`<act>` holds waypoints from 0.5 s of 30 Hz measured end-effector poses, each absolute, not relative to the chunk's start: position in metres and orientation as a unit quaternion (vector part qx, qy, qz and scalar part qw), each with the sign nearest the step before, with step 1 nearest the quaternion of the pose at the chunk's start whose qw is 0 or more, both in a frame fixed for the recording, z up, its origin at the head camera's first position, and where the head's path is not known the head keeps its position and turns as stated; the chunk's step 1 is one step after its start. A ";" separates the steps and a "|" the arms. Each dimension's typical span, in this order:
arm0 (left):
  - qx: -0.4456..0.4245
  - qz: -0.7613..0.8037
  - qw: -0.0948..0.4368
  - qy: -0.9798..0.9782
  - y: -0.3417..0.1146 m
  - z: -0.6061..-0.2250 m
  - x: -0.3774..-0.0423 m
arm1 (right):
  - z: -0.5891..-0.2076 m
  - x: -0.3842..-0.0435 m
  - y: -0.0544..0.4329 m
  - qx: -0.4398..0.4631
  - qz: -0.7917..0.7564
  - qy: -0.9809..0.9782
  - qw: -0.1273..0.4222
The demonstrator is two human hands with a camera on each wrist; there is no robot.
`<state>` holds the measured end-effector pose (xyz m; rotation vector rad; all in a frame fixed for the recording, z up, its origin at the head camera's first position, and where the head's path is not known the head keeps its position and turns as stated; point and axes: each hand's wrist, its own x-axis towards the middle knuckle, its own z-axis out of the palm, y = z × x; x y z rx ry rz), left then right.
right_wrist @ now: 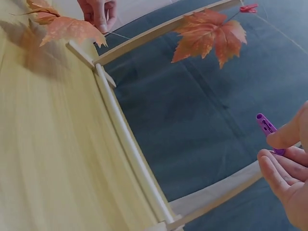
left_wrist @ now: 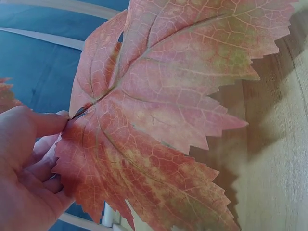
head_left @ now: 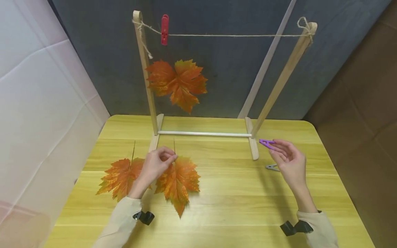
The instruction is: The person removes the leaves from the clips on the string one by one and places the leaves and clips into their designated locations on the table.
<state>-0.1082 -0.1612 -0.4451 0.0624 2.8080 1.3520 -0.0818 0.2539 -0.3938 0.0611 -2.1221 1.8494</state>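
My left hand [head_left: 156, 164] pinches the stem of an orange autumn leaf [head_left: 181, 181] between thumb and forefinger, and the leaf hangs down over the table. In the left wrist view the veined leaf [left_wrist: 159, 96] spreads out from those fingertips. A purple clothespin [head_left: 266, 143] is pinched in my right hand [head_left: 289, 163], to the right of the wooden stand; the right wrist view shows the clothespin [right_wrist: 266, 125] between thumb and fingers. A second leaf [head_left: 121, 177] lies on the table, partly behind my left hand. Below the right hand rests a grey clothespin [head_left: 272, 167].
A wooden stand with a left post [head_left: 145, 72], right post [head_left: 283, 81] and white crossbar [head_left: 204, 133] stands at the back. Twine [head_left: 223, 35] runs between the post tops. On it a red clothespin [head_left: 164, 30] has another leaf [head_left: 178, 82] hanging beneath.
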 end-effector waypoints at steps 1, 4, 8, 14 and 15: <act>0.018 0.435 0.015 0.900 -0.161 -0.447 -0.109 | -0.396 -0.080 0.255 0.019 0.647 -0.746 0.158; 0.015 0.437 0.025 0.899 -0.159 -0.451 -0.112 | -0.404 -0.075 0.257 0.011 0.645 -0.750 0.147; 0.016 0.437 0.035 0.898 -0.158 -0.456 -0.115 | -0.413 -0.069 0.259 0.005 0.641 -0.756 0.133; 0.019 0.433 0.040 0.901 -0.157 -0.462 -0.118 | -0.427 -0.060 0.263 -0.012 0.641 -0.758 0.116; 0.018 0.432 0.039 0.901 -0.157 -0.464 -0.118 | -0.430 -0.059 0.263 -0.017 0.647 -0.754 0.113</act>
